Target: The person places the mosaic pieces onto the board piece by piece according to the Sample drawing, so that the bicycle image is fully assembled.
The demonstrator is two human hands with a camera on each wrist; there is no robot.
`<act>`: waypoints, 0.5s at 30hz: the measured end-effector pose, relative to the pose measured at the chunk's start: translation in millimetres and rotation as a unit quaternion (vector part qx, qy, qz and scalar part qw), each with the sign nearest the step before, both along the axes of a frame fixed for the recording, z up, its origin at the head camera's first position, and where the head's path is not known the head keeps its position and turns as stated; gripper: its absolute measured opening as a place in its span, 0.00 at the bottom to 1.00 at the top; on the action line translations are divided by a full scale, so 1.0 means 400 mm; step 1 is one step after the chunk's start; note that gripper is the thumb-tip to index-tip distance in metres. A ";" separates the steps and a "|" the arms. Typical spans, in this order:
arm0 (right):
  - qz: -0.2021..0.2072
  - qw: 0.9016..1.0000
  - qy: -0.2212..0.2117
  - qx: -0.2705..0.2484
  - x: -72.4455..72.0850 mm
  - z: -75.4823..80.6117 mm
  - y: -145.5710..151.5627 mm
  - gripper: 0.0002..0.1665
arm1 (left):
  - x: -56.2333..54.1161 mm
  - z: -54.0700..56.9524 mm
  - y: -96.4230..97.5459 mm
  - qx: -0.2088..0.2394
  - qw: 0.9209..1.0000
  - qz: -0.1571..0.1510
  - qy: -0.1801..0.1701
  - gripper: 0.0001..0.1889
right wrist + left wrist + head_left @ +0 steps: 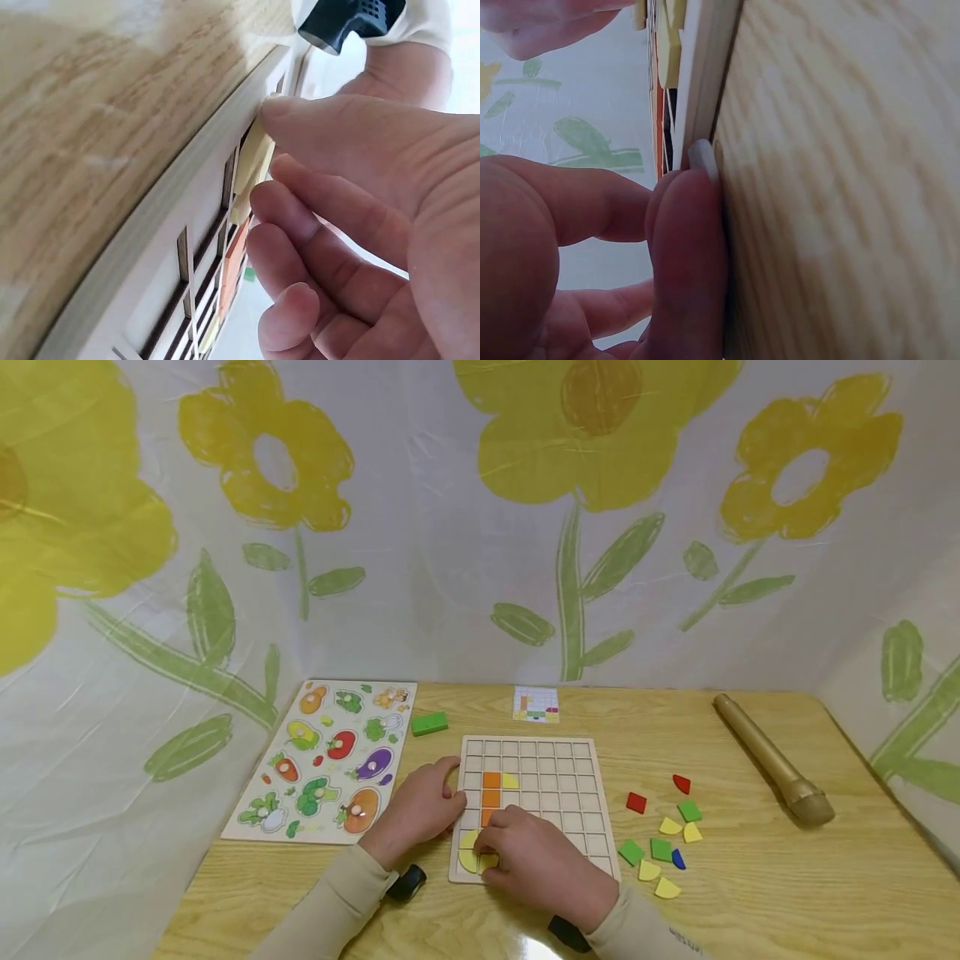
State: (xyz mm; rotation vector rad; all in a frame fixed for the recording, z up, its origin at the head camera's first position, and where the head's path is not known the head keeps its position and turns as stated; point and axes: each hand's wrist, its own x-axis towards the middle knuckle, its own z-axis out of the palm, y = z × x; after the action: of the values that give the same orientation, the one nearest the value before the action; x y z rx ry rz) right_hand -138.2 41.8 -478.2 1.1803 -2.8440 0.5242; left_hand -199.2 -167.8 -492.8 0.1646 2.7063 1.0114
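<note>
A wooden grid board (558,783) lies on the table. My left hand (423,806) grips its left edge; in the left wrist view the thumb (690,240) presses against the rim. My right hand (536,860) is over the board's lower-left corner. There it pinches a yellow quarter-circle tile (255,150) between thumb and index finger, its other fingers curled. More yellow tiles (467,860) sit in cells beside it, partly hidden by the hand. Above them stands a column of orange square tiles (491,798), with another yellow quarter-circle tile (510,781) to the right of the top one.
Loose tiles lie right of the board, among them a red square (636,802), green squares (661,849) and a blue piece (678,859). A pattern card (536,704) is behind it. A vegetable puzzle (337,785), a green block (430,724) and a gold microphone (772,756) flank it.
</note>
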 end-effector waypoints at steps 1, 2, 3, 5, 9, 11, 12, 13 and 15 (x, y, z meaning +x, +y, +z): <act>-0.001 1.000 0.001 0.002 0.000 0.001 0.001 0.09 | 0.000 0.000 0.000 0.000 1.000 -0.001 0.000 0.34; -0.002 1.000 0.003 0.004 -0.001 0.001 0.001 0.09 | 0.000 0.000 0.000 0.000 1.000 -0.001 0.000 0.34; -0.004 1.000 0.005 0.005 -0.002 0.001 0.002 0.10 | -0.001 0.001 0.001 0.002 1.000 -0.001 0.000 0.34; -0.007 1.000 0.005 0.006 -0.004 0.001 0.003 0.10 | -0.001 0.002 0.001 0.002 1.000 0.000 -0.001 0.34; -0.011 1.000 0.004 0.006 -0.009 -0.002 0.003 0.10 | 0.000 0.004 0.001 0.001 1.000 0.001 0.001 0.34; -0.012 1.000 0.002 0.006 -0.010 -0.002 0.003 0.10 | 0.002 0.005 0.002 0.003 1.000 0.001 0.001 0.34; -0.012 1.000 0.002 0.006 -0.010 -0.002 0.003 0.10 | 0.002 0.006 0.002 0.006 1.000 0.001 -0.001 0.34; -0.012 1.000 0.001 0.006 -0.010 -0.001 0.003 0.10 | 0.003 0.007 0.002 0.008 1.000 0.002 -0.002 0.34; -0.012 1.000 0.001 0.007 -0.010 0.000 0.004 0.10 | 0.005 0.008 0.002 0.012 1.000 0.002 -0.006 0.34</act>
State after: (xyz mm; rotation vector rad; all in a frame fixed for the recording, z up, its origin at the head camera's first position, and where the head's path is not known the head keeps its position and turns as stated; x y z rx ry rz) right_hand -142.2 43.2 -478.2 1.1460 -2.8618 0.5021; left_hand -197.3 -167.1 -489.8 0.1564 2.6856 1.0419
